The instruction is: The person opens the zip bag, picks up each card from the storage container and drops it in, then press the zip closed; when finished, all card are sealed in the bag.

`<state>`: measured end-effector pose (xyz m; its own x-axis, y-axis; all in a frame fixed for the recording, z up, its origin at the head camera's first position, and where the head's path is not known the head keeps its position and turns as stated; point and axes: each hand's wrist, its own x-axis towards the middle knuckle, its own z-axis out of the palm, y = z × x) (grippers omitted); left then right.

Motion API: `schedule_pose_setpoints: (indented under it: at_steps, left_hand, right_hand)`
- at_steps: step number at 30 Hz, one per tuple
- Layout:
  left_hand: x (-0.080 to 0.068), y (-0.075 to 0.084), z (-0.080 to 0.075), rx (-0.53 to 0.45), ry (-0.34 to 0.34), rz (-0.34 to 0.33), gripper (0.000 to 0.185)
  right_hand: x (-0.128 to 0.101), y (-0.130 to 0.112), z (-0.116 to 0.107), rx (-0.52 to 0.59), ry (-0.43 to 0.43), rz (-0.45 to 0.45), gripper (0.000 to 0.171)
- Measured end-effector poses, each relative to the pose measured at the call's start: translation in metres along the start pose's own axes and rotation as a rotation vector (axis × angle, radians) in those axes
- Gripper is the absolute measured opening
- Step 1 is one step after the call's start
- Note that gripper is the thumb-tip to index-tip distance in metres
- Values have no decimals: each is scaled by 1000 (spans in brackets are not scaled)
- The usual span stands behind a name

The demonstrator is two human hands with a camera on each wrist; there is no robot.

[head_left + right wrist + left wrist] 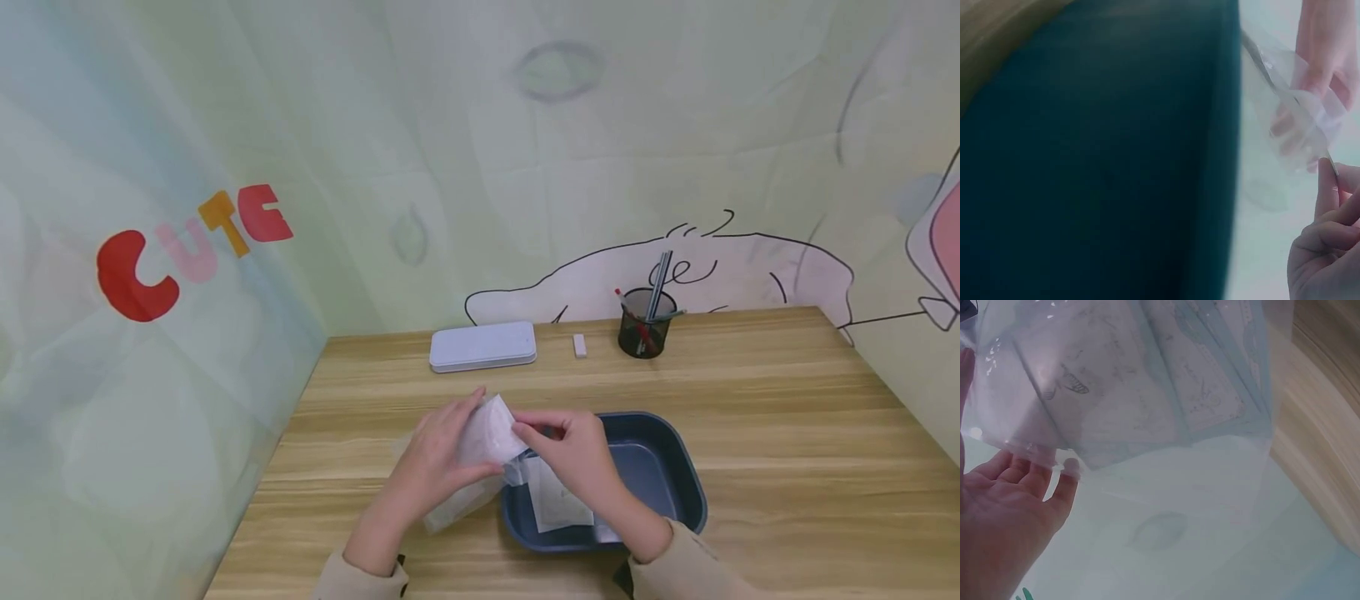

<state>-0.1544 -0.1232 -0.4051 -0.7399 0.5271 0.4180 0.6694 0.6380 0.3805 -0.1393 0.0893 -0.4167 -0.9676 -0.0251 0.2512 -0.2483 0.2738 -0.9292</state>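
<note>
While both hands are pinching the clear plastic packet (491,437), left hand (435,458) at 9 o'clock is steadying it, right hand (577,454) working its edge above the dark blue tray (675,467).

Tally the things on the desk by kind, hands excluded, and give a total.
Clear plastic bag: 1
Dark blue tray: 1
Paper sheet in the tray: 1
White case: 1
White eraser: 1
Mesh pen cup: 1
Total: 6

"CUTE" in coloured letters, left wall (150,275).
</note>
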Motion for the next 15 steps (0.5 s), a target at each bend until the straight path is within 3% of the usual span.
schedule_pose_setpoints:
  at_steps: [15]
  left_hand:
    - [-1,1,3,-9,-21,-12,95]
  right_hand:
    - [-2,4,14,-127,-89,-28,14]
